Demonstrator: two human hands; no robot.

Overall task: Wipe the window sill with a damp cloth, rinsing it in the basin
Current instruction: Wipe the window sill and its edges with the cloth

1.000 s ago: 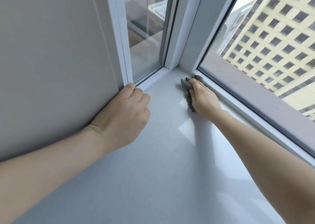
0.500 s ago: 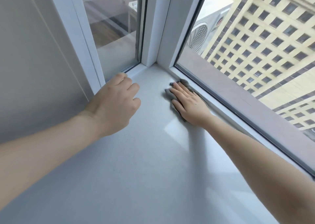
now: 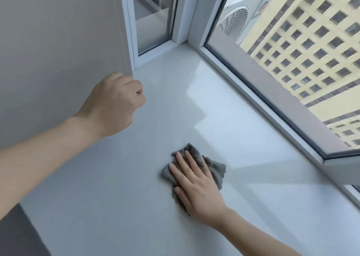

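Observation:
A wide, pale grey window sill runs from the near edge to the window corner. My right hand lies flat with straight fingers on a crumpled grey cloth, pressing it onto the sill's middle. My left hand hovers by the wall on the left, its fingers loosely curled and holding nothing. No basin is in view.
A beige wall bounds the sill on the left. White window frames meet at the far corner, and a frame rail runs along the right. The sill's near left edge drops to a dark floor.
My right hand has dragged the cloth from the far window corner back toward me to the sill's middle. My left hand has come off the wall's corner and curled a little.

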